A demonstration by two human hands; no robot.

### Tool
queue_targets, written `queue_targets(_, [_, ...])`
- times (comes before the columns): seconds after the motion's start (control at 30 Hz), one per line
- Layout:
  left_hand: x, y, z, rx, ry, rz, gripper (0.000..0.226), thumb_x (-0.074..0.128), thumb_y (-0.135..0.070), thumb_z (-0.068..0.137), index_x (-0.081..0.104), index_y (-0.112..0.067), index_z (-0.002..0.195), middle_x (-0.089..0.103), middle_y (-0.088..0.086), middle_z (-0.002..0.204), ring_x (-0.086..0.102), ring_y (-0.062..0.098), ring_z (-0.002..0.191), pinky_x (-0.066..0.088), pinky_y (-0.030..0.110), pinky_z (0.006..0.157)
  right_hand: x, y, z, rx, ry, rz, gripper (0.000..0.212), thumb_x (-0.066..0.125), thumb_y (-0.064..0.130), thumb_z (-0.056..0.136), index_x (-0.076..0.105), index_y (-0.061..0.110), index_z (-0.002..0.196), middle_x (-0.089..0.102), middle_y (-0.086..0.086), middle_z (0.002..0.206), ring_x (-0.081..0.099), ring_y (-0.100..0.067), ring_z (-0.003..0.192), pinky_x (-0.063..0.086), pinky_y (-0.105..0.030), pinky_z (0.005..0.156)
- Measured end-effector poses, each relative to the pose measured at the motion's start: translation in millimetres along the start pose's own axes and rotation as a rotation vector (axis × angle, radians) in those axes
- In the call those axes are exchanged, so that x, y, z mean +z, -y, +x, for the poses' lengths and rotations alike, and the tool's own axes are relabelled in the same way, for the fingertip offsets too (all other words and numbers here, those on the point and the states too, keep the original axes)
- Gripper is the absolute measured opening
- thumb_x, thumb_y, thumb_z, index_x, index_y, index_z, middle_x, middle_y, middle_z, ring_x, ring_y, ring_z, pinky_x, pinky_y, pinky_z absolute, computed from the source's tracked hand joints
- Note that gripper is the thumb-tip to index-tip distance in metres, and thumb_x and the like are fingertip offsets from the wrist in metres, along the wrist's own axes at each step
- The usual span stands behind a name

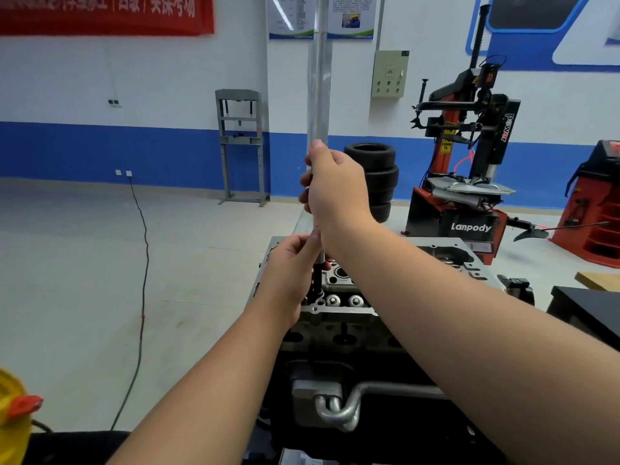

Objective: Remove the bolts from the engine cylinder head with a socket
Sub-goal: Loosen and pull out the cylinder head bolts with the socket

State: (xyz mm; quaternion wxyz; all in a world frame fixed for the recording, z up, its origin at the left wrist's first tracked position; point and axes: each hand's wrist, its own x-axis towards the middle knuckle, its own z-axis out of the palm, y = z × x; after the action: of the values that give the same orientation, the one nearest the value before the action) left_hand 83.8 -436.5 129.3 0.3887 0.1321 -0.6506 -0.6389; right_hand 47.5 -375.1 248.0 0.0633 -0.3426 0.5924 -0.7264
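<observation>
Workshop with white wall (167, 78) banded blue, pale tiled floor (67, 263), stacked tyres (379, 176), red tyre changer (466, 169), grey press frame (242, 146).

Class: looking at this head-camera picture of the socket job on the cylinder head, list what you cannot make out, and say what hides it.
- Socket tool: grip hidden by right hand, middle by left hand.
- Bolt under the tool: hidden inside the cylinder head.
- Cylinder head's right part: behind the right forearm.
- Red banner: cut off by the top edge, blurred.

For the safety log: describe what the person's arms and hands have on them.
Nothing is worn. The left hand and right hand are bare: no gloves, rings or watch visible. Both forearms are bare up to the frame edge, with no sleeves in view.
</observation>
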Motion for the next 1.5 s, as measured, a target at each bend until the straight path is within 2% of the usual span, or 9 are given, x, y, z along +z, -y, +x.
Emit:
queue_targets(0.1, [4, 3, 1, 0.015, -0.039, 0.018, 0.020, 0.071, -0.038, 0.095, 0.065, -0.024, 0.083, 0.066, -0.010, 0.066, 0.054, 0.000, 0.053, 0.042, 0.015, 0.047, 2, -2, -2, -0.030, -0.047, 0.044, 0.040, 0.040, 0.037, 0.104, 0.053, 0.012, 0.076, 0.046, -0.002, 0.063, 0.044, -0.016, 0.060, 0.040, -0.037, 0.063])
queue_targets(0.2, [1, 2, -2, 0.060, 0.051, 0.066, 0.029, 0.062, -0.046, 0.098, 0.066, -0.018, 0.092, 0.068, -0.007, 0.076, 0.061, 0.006, 0.071, 0.048, 0.027, 0.067, 2, -4, -1, -0.074, 0.083, 0.055, 0.046, 0.051, 0.053, 0.099, 0.050, 0.011, 0.080, 0.041, -0.007, 0.064, 0.035, -0.023, 0.057, 0.033, -0.038, 0.056])
queue_targets(0.3, [-2, -1, -5, 0.000, 0.148, 0.075, 0.035, 0.046, -0.059, 0.102, 0.067, -0.038, 0.082, 0.068, -0.011, 0.079, 0.065, 0.011, 0.080, 0.044, 0.035, 0.076, 1, -5, 1, -0.042, 0.230, 0.052, 0.044, 0.061, 0.054, 0.095, 0.053, 0.011, 0.095, 0.044, 0.002, 0.060, 0.035, -0.013, 0.051, 0.032, -0.032, 0.050])
queue_targets(0.4, [-2, -3, -6, -0.051, 0.178, 0.065, 0.049, 0.032, -0.068, 0.102, 0.067, -0.044, 0.076, 0.065, -0.018, 0.077, 0.061, 0.002, 0.074, 0.042, 0.033, 0.073, -3, -9, 1, -0.128, 0.107, 0.053, 0.036, 0.056, 0.047, 0.099, 0.049, 0.012, 0.095, 0.050, -0.005, 0.070, 0.045, -0.014, 0.058, 0.039, -0.034, 0.055])
queue_targets(0.57, [-5, 3, -3, 0.010, 0.112, 0.030, 0.028, 0.055, -0.057, 0.097, 0.069, -0.043, 0.076, 0.066, -0.017, 0.076, 0.063, 0.002, 0.078, 0.041, 0.038, 0.081, -9, -9, 2, -0.152, 0.080, 0.029, 0.041, 0.047, 0.047, 0.104, 0.059, 0.013, 0.085, 0.059, 0.001, 0.067, 0.056, -0.013, 0.053, 0.048, -0.030, 0.053])
queue_targets(0.73, [-3, 7, -2, 0.053, 0.025, 0.001, 0.032, 0.079, -0.056, 0.075, 0.068, -0.028, 0.086, 0.071, -0.005, 0.077, 0.060, 0.007, 0.069, 0.049, 0.026, 0.063, -4, -10, -4, -0.160, 0.083, 0.084, 0.053, 0.040, 0.057, 0.101, 0.052, 0.012, 0.076, 0.044, -0.001, 0.061, 0.040, -0.015, 0.056, 0.037, -0.038, 0.058])
queue_targets(1.03, [-3, -3, -6, -0.003, 0.124, 0.072, 0.047, 0.037, -0.056, 0.106, 0.069, -0.040, 0.076, 0.066, -0.012, 0.079, 0.060, 0.002, 0.073, 0.044, 0.035, 0.075, -4, -18, -3, -0.271, 0.001, -0.049, 0.040, 0.040, 0.043, 0.106, 0.055, 0.008, 0.093, 0.054, -0.005, 0.078, 0.055, -0.028, 0.071, 0.051, -0.047, 0.069])
queue_targets(1.27, [-3, 0, -7, 0.057, 0.092, 0.052, 0.024, 0.060, -0.051, 0.099, 0.073, -0.043, 0.080, 0.070, -0.009, 0.078, 0.065, 0.006, 0.077, 0.045, 0.030, 0.078, -6, -20, 1, -0.202, 0.118, 0.203, 0.043, 0.035, 0.052, 0.103, 0.056, 0.016, 0.091, 0.043, 0.008, 0.054, 0.036, -0.010, 0.048, 0.031, -0.029, 0.046])
queue_targets(1.5, [-3, -2, -7, 0.012, 0.092, -0.014, 0.035, 0.050, -0.057, 0.099, 0.073, -0.041, 0.078, 0.069, -0.013, 0.078, 0.065, 0.002, 0.075, 0.044, 0.032, 0.079, -5, -21, 3, -0.292, 0.040, 0.036, 0.036, 0.044, 0.048, 0.103, 0.053, 0.019, 0.084, 0.049, -0.003, 0.069, 0.047, -0.021, 0.060, 0.042, -0.039, 0.058])
